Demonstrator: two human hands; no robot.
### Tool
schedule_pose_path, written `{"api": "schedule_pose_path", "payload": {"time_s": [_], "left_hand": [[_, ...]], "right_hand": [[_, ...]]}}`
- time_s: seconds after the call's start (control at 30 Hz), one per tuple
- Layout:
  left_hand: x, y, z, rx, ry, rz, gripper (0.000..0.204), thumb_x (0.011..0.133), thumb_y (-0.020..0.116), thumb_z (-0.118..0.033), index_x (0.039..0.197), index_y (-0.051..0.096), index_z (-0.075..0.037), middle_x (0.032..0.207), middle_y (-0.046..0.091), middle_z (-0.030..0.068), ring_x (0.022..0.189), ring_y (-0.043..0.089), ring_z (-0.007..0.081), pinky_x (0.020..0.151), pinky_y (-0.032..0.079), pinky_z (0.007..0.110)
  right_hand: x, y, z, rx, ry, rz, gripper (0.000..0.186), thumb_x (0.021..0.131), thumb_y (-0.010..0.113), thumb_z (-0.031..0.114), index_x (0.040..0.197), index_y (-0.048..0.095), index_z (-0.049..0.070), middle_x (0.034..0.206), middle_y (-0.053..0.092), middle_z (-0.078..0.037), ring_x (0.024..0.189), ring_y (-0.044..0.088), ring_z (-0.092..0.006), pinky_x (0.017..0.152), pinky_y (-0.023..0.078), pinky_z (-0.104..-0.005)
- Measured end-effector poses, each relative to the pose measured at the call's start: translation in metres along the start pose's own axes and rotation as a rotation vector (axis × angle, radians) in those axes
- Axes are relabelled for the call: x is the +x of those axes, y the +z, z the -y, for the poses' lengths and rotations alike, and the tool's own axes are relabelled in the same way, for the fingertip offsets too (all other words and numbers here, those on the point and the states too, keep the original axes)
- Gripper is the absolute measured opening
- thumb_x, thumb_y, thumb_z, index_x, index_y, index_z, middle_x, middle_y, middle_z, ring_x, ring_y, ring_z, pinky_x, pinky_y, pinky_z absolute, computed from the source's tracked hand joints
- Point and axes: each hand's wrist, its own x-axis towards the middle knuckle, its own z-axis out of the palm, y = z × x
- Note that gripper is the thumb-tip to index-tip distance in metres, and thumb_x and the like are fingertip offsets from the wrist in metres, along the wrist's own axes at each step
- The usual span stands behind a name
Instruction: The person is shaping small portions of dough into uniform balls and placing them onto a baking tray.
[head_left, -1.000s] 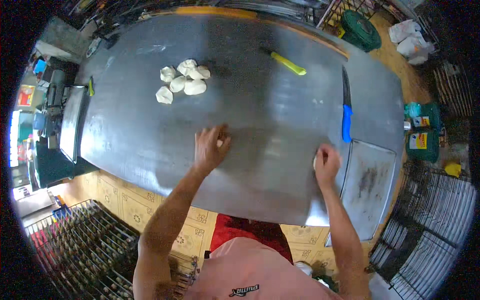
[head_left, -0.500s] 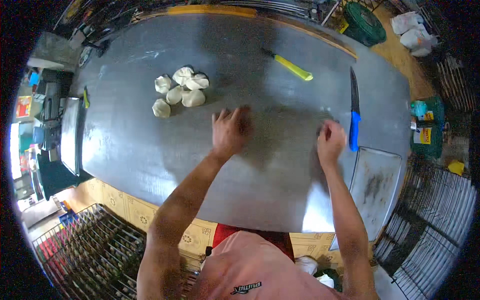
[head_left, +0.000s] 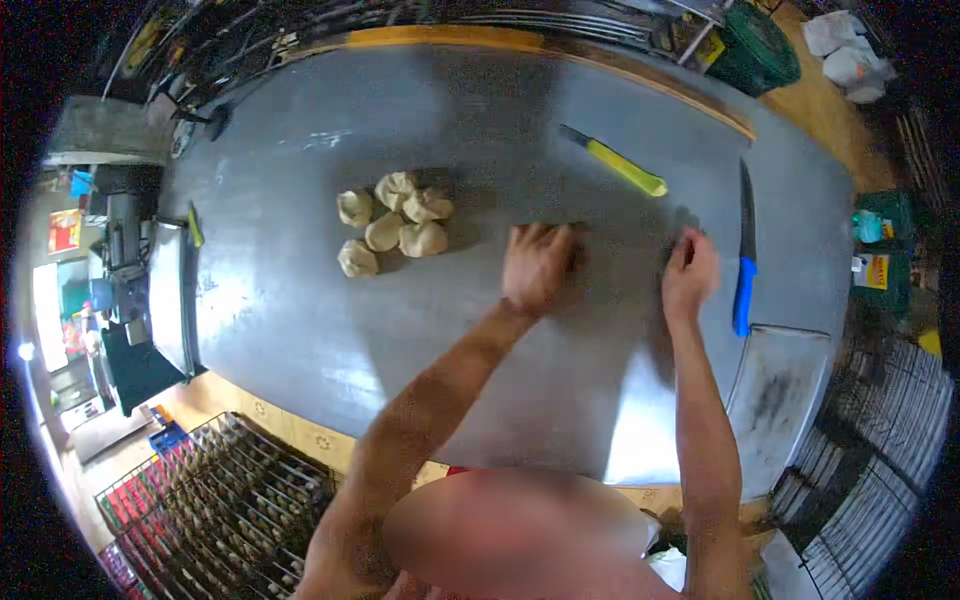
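My left hand (head_left: 540, 265) is low over the middle of the grey worktop (head_left: 470, 380), its fingers curled down. Their tips sink into shadow, and whatever they may hold is hidden. Farther right, my right hand (head_left: 692, 275) is closed in a loose curl, thumb beside the forefinger. I cannot make out anything inside it. Left of my left hand, several pale, rounded lumps that look like dough (head_left: 383, 232) lie in a cluster. A knife with a yellow-green handle (head_left: 628, 168) rests beyond my hands. Right of my right hand is a long dark-bladed knife with a blue handle (head_left: 745, 295).
A worn pale tray (head_left: 780, 385) sits at the worktop's near right corner. A small green-handled tool (head_left: 195, 225) lies by the left edge. Wire racks stand on both sides, the left rack (head_left: 215, 490) holding many small pieces. A wooden strip (head_left: 650, 78) borders the far edge.
The view has shifted, so the worktop and its things appear farther right and lower. Against the worktop, my left hand has moved right and slightly away; my right hand has moved slightly away.
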Motion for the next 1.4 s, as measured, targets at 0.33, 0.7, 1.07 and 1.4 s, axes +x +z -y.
{"api": "schedule_pose_path", "payload": {"time_s": [0.33,0.7,1.07,1.4], "left_hand": [[0.015,-0.009,0.010,-0.101,0.112,0.175,0.024,0.087,0.070,-0.018,0.108,0.065,-0.008,0.100,0.071,0.0113,0.097,0.063,0.0319,0.089,0.046,0.049],[-0.036,0.037,0.025,-0.154,0.181,-0.055,0.026,0.086,0.071,-0.018,0.108,0.065,-0.007,0.099,0.069,0.0123,0.096,0.062,0.0345,0.083,0.045,0.055],[-0.014,0.039,-0.053,-0.488,-0.033,0.101,0.040,0.076,0.078,-0.004,0.115,0.067,-0.006,0.109,0.068,0.0161,0.098,0.061,0.0389,0.092,0.048,0.050],[-0.038,0.052,-0.224,-0.712,-0.561,0.540,0.041,0.099,0.075,-0.022,0.130,0.066,0.003,0.119,0.073,0.0153,0.104,0.069,0.0222,0.092,0.058,0.036]], "right_hand": [[0.016,-0.004,-0.014,0.038,-0.016,0.099,0.021,0.093,0.070,0.007,0.114,0.070,0.008,0.106,0.070,-0.014,0.096,0.066,-0.0363,0.088,0.053,-0.0457],[0.001,0.012,0.016,0.057,0.007,0.127,0.028,0.088,0.066,0.001,0.114,0.068,0.009,0.110,0.067,-0.016,0.102,0.062,-0.0389,0.089,0.049,-0.0501],[-0.025,0.006,0.013,0.462,0.013,-0.113,0.027,0.087,0.070,0.000,0.113,0.069,0.010,0.113,0.070,-0.014,0.111,0.064,-0.0397,0.093,0.052,-0.0503],[-0.115,-0.210,-0.153,0.664,0.436,0.057,0.026,0.095,0.071,0.011,0.118,0.071,0.002,0.118,0.071,-0.020,0.105,0.070,-0.0354,0.094,0.055,-0.0408]]}}
